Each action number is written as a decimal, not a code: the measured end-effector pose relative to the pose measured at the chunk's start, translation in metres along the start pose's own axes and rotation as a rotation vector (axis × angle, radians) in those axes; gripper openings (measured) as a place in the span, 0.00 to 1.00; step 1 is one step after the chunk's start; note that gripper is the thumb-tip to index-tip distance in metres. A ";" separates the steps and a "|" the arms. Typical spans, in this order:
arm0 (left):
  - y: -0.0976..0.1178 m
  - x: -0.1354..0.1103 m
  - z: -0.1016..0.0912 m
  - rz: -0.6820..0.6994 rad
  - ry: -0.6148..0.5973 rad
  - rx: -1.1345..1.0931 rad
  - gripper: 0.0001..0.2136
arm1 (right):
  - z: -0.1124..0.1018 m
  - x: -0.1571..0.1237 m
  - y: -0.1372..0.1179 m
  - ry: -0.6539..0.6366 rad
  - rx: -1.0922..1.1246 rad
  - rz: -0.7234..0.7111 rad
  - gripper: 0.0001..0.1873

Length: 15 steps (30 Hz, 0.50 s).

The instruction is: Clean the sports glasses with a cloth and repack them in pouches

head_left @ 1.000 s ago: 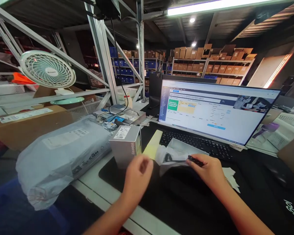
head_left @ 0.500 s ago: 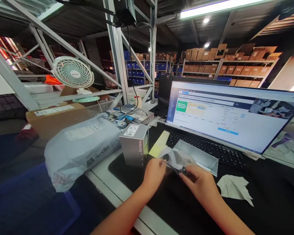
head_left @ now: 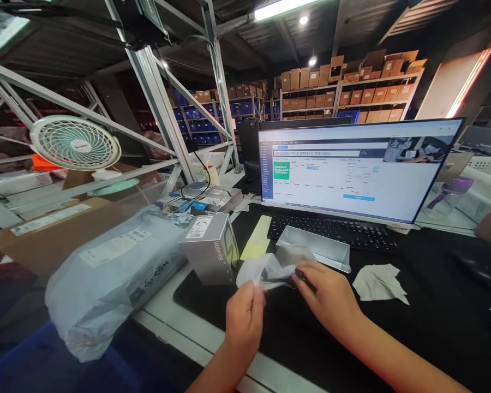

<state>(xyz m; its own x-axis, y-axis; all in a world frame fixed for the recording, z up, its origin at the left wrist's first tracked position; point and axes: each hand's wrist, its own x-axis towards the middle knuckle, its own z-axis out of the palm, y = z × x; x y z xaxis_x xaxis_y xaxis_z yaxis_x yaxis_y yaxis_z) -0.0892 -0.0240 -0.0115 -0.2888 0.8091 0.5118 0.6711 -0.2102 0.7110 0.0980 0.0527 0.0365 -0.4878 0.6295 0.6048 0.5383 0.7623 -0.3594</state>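
A thin, whitish translucent plastic bag (head_left: 253, 268) stretches between my hands above the black desk mat. My left hand (head_left: 245, 314) pinches its near left edge between thumb and fingers. At the other end, my right hand (head_left: 331, 292) is closed on a small black item (head_left: 300, 274), partly hidden by fingers and plastic; its kind does not show. Just behind the hands lies an open silver box tray (head_left: 335, 252). A closed silver box (head_left: 200, 255) with printed lettering and a white label stands upright to the left. A yellow strip (head_left: 257, 237) lies between box and keyboard.
A keyboard (head_left: 335, 232) and a large monitor (head_left: 352, 169) stand behind the tray. Crumpled pale paper (head_left: 380, 283) lies right of my right hand. A big wrapped parcel (head_left: 106, 267) occupies the left, with a fan (head_left: 77, 143) behind it. A mouse (head_left: 474, 267) sits far right.
My left hand has moved down and left, from the black item's end to the plastic, which is now spread wider. My right hand keeps its hold. The head view has turned right.
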 end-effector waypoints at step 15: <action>0.051 -0.007 -0.030 0.152 -0.131 0.610 0.18 | 0.007 -0.012 -0.013 0.231 -0.221 -0.282 0.13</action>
<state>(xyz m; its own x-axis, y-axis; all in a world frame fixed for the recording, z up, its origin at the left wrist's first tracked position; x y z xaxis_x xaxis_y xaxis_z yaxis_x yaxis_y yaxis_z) -0.0737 -0.0573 0.0357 -0.1001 0.8635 0.4944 0.9770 -0.0089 0.2133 0.0922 0.0367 0.0295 -0.4838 0.3316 0.8099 0.5522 0.8336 -0.0115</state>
